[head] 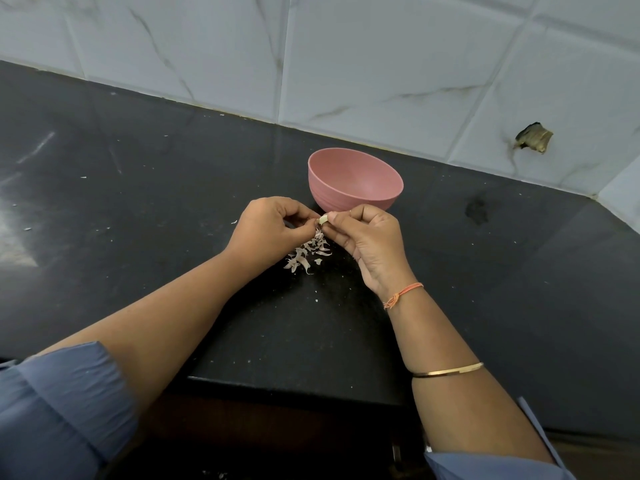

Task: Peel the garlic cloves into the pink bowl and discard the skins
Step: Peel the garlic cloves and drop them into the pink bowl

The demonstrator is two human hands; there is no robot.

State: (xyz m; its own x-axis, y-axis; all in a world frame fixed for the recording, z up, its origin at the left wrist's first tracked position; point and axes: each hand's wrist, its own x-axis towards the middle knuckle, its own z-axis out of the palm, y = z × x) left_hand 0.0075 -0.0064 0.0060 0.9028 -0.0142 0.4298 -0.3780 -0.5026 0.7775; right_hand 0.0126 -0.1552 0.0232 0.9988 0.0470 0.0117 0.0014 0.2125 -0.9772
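While both hands' fingers (330, 216) pinch one garlic clove (323, 220), one pink bowl (353, 188) waits.

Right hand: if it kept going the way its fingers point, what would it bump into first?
The right hand points left, pinching a garlic clove. Probably that clove would meet the left hand's fingertips almost at once; they look nearly touching, though depth is unclear.

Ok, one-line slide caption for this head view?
Both hands, left hand and right hand, peel a garlic clove above skins beside the pink bowl.
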